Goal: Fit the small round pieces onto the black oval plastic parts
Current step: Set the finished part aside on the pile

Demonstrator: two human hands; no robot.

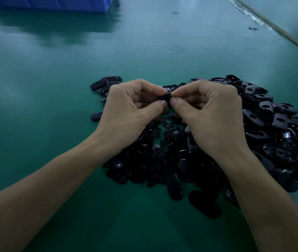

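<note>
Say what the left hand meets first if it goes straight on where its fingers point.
The left hand pinches a small black part; straight on it would likely meet the right hand.

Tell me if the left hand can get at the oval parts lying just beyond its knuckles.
Probably yes, once freed: the left hand pinches a black part together with the right hand, but those oval parts lie right beside it on the green table, nothing between.

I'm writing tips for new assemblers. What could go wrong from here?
The black part is pinched only between fingertips of the left hand and right hand, so it may slip and fall among the loose round pieces below, where it would be hard to spot. Everything is black in dim light, so a badly seated fit could go unnoticed.
</note>
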